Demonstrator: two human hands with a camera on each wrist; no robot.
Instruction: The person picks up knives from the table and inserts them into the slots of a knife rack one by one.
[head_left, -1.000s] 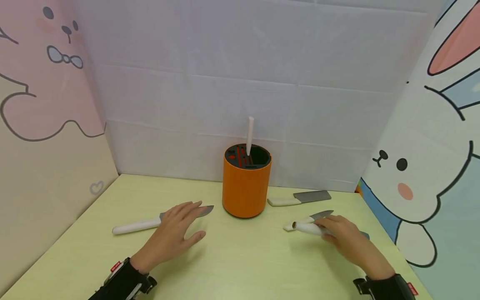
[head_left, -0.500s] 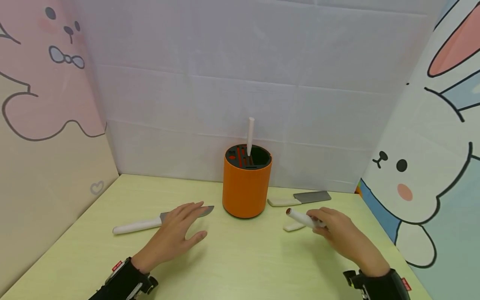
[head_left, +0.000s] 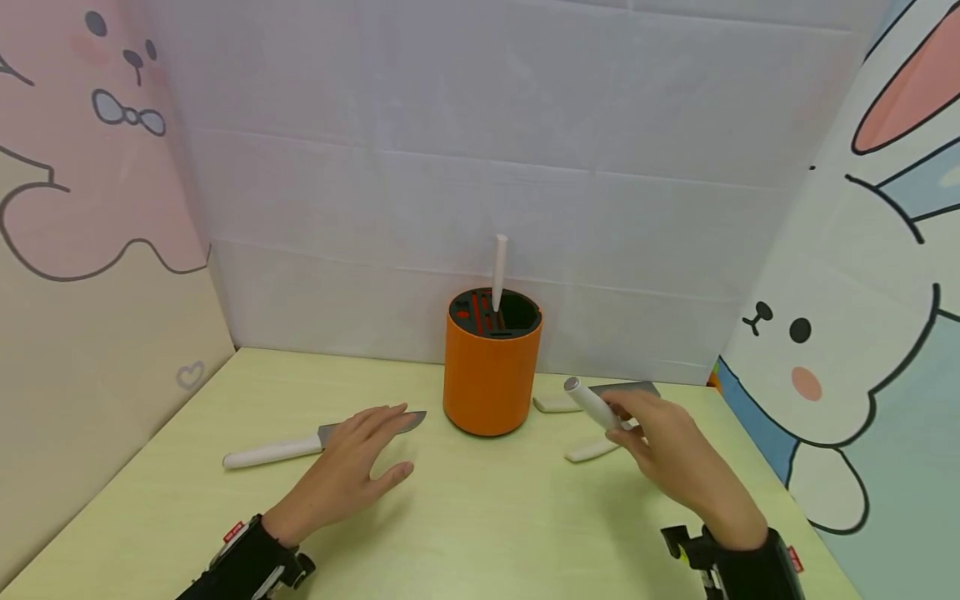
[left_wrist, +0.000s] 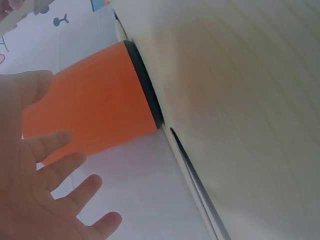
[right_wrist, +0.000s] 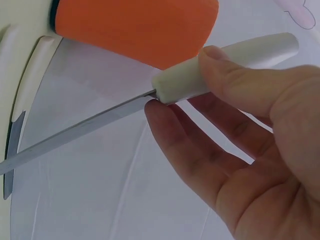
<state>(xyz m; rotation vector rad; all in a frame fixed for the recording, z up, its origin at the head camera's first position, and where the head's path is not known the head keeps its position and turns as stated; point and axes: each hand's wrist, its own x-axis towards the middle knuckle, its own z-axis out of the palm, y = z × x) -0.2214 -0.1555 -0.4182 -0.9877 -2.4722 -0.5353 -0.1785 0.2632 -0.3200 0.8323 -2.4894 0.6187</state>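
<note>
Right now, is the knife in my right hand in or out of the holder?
Out. The right wrist view shows your knife apart from the orange holder, its blade bare, its handle pinched by your right hand.

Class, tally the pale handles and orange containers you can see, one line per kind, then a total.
Orange containers: 1
Pale handles: 5 (three on the table, one in the right hand, one upright in the container)
Total: 6
</note>
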